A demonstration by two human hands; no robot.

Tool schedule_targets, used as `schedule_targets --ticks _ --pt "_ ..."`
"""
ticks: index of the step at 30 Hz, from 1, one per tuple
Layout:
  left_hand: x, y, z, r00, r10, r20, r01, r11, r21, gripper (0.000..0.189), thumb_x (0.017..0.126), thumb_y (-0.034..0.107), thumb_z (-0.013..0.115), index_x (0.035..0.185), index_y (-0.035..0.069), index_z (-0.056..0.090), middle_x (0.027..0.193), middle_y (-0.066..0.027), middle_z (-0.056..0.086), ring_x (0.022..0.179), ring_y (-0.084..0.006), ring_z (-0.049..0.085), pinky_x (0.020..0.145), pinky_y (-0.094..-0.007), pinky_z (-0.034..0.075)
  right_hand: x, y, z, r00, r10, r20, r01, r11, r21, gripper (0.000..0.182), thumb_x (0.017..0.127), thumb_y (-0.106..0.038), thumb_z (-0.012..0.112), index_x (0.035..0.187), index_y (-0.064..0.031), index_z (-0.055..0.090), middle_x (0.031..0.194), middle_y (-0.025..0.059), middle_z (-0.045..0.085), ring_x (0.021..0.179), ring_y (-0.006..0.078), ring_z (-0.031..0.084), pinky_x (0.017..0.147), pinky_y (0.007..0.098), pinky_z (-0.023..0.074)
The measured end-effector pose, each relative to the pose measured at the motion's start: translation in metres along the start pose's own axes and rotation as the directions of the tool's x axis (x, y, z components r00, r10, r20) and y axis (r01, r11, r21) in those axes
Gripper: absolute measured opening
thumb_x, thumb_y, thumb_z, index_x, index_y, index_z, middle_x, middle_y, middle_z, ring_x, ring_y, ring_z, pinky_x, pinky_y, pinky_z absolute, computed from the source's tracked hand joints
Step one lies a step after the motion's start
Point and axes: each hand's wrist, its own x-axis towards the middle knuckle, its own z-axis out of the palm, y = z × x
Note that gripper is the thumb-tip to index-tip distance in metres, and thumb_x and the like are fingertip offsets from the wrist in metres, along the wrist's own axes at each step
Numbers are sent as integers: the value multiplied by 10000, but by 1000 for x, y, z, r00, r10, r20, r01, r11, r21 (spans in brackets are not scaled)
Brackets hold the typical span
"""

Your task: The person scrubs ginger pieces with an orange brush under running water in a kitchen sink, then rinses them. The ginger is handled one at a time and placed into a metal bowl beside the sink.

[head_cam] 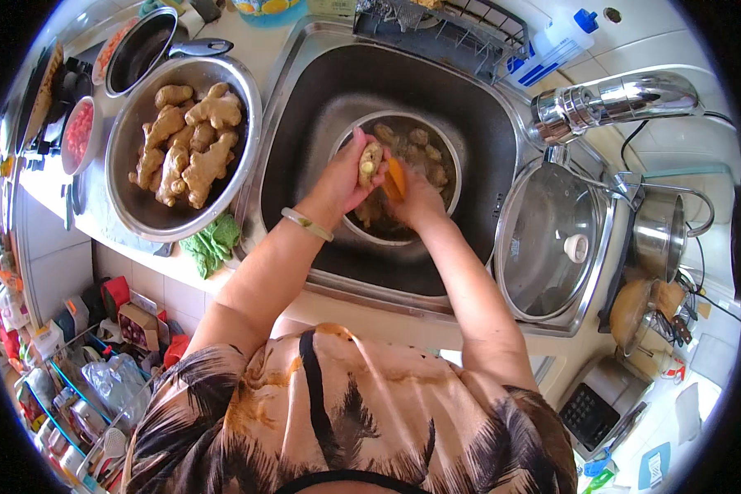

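Observation:
My left hand (344,179) grips a piece of ginger root (369,162) whose pale cut end faces up. In my right hand (423,200) is an orange tool (396,179), held right beside the ginger; my fingers hide most of it, so its exact kind is unclear. Both hands are over a round metal bowl (459,179), which stands in the sink (488,129). Murky water fills the bowl, and several ginger pieces (418,137) lie in it. On the counter to the left, a large stainless steel basin (116,200) holds a pile of ginger roots (207,173).
A chrome faucet (617,102) reaches in from the right, above a glass lid (543,247) on the drainboard. Behind the sink stand a wire dish rack (469,31) and a white bottle (559,43). A green cloth (213,244) lies by the basin, with a small pan (142,52) behind.

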Motion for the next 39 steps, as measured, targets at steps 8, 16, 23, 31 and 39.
schedule_targets --ticks 8,16,23,31,39 --pt "13 -22 -8 959 -123 -257 135 990 29 310 986 357 403 1011 93 565 933 -98 636 759 -167 621 545 -237 492 -34 -33 -30 742 -441 -505 628 720 294 776 723 -90 768 1376 -64 350 1222 200 530 1128 324 550 962 377 447" --pt "11 -22 -5 889 -52 -456 250 888 385 508 972 530 318 904 83 548 693 -30 528 525 -147 451 426 -285 335 11 -33 -25 894 -153 -420 288 916 279 667 729 -211 767 1279 -4 453 1175 221 565 1106 343 557 957 385 436" --pt "3 -27 -1 925 -129 -358 305 813 495 614 926 628 329 900 70 585 697 -28 521 554 -146 469 428 -260 335 18 -1 -17 958 66 -281 -30 991 131 727 772 -231 703 1391 -131 334 1241 231 482 1094 407 540 910 447 466" --pt "11 -4 -14 938 -299 174 339 893 -297 459 952 469 426 996 34 566 922 -144 583 798 -268 587 673 -370 544 11 3 35 988 147 49 -137 977 -163 806 793 -219 653 1465 -239 208 1401 195 359 1195 357 494 970 416 439" --pt "5 -4 -13 952 -271 142 305 881 -361 321 946 346 435 896 41 522 859 -127 512 821 -263 518 733 -355 502 3 -7 -5 980 186 76 -193 976 99 815 733 -165 718 1423 -129 287 1293 191 489 1152 335 537 917 404 478"
